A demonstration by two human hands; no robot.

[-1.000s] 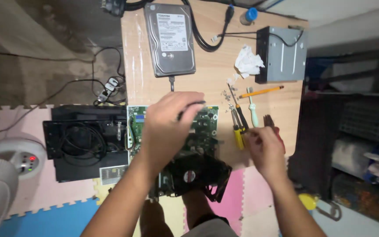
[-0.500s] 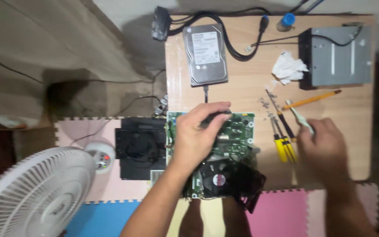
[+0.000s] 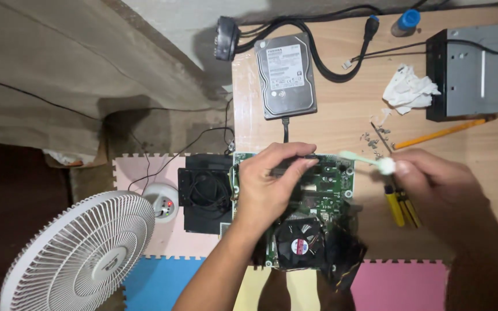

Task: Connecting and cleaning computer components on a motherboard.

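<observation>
Lifted off the screwdrivers [image 3: 399, 206], right hand [image 3: 440, 183] now pinches a pale green brush [image 3: 366, 160] mid-frame. Left hand [image 3: 272, 181] pinches a dark module over the circuit board [image 3: 332, 183].

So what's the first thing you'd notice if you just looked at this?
Probably the green circuit board in the middle, with a black cooling fan at its near end. The left hand rests on the board while the right hand holds a pale green brush-like tool. A big white floor fan fills the lower left corner.

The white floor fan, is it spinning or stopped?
Cannot tell. The white floor fan lies tilted at lower left; its grille ribs look sharp, but the blades behind them are hidden, so one picture cannot show spinning.
</observation>
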